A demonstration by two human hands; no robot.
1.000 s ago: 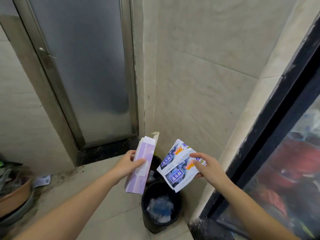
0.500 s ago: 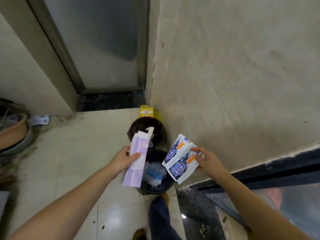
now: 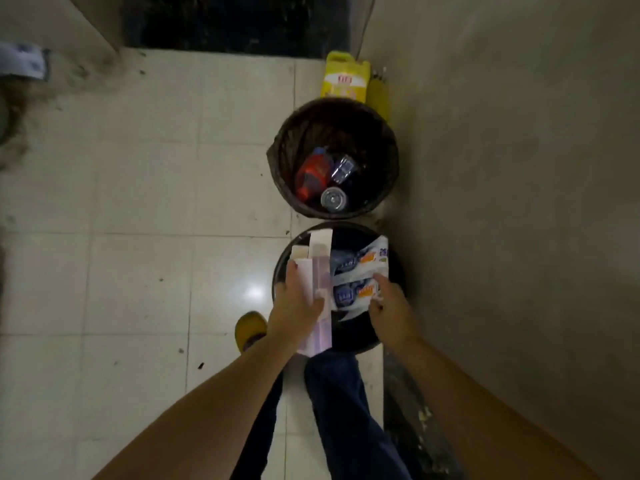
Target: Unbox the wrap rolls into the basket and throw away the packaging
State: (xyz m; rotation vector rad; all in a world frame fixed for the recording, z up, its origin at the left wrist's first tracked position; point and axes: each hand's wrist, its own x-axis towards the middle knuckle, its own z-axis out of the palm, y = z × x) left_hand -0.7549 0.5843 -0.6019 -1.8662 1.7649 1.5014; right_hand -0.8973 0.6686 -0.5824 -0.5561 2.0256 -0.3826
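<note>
The purple-and-white carton (image 3: 320,292), its end flaps open, sat in your left hand (image 3: 298,304), and the blue-printed plastic wrapper (image 3: 358,278) in your right hand (image 3: 389,308); both pieces of packaging hung directly over the mouth of the near black bin (image 3: 394,271). A second earlier you had held them up at chest height facing the wall, with the bins low ahead of you; by this moment you had stepped in and bent over, so the packaging was lined up for the drop. That suggests the unboxing was finished and only the discarding remained, though no rolls or basket showed here. Your left fingers (image 3: 318,301) were closed around the carton's long side, thumb on the far edge. Your right fingers (image 3: 379,282) pinched the wrapper's near edge, curled rather than spread. Neither piece had been let go. Beyond lay a second bin (image 3: 277,161) holding bottles, then a yellow jug (image 3: 343,77) against the wall, and your yellow slipper (image 3: 249,330) on the tiled floor (image 3: 138,202).
</note>
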